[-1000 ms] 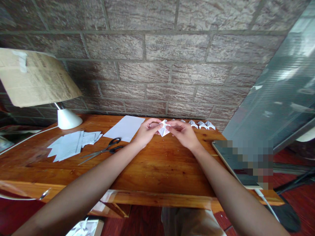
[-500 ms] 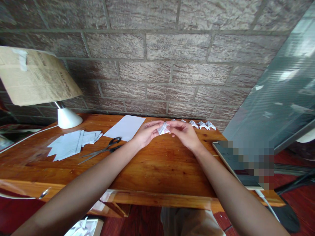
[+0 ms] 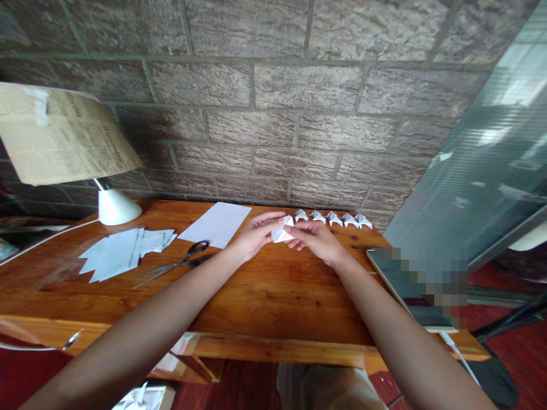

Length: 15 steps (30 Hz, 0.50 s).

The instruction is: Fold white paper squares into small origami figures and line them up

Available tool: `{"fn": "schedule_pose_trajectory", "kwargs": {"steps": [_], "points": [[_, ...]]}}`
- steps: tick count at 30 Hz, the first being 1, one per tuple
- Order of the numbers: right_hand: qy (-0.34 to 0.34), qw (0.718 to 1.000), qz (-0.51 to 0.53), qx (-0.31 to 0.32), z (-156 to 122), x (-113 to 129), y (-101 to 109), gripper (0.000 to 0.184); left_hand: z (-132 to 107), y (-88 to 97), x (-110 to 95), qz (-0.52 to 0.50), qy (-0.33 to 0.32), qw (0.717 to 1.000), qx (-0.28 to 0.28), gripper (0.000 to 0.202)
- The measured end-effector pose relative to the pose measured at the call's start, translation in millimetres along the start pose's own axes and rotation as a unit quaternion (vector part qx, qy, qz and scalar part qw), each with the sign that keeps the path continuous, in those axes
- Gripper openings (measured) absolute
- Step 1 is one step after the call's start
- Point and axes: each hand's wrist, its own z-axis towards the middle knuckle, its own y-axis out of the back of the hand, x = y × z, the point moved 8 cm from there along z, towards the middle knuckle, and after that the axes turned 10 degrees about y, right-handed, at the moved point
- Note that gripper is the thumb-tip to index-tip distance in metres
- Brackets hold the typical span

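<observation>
Both my hands meet over the far middle of a wooden table (image 3: 273, 296). My left hand (image 3: 255, 234) and my right hand (image 3: 314, 239) each pinch one side of a small folded white paper piece (image 3: 282, 230), held just above the tabletop. Behind my right hand, a row of several small folded white paper shapes (image 3: 333, 217) stands along the table's back edge by the brick wall.
A white paper sheet (image 3: 216, 224), black-handled scissors (image 3: 182, 263) and a pile of cut paper scraps (image 3: 122, 250) lie to the left. A white lamp base (image 3: 113, 206) with a cardboard shade (image 3: 60, 134) stands far left. A tablet (image 3: 410, 287) lies at right.
The paper piece has been folded smaller between my fingers and lowered slightly. My right hand moved down, uncovering more of the folded shapes behind it.
</observation>
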Motion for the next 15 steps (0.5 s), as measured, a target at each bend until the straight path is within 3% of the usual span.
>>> {"fn": "schedule_pose_trajectory", "kwargs": {"steps": [6,10,15], "points": [[0.007,0.999,-0.027,0.025,0,-2,-3,0.045,1,0.9,3,0.050,0.006,0.999,-0.014,0.035],[-0.013,0.998,-0.028,0.052,-2,-8,-6,0.045,-2,1.9,-9,0.173,-0.074,0.980,-0.057,0.038],[-0.026,0.999,-0.014,0.031,0,-18,-1,0.048,1,-1.3,-15,0.257,-0.132,0.955,-0.061,0.040]]}}
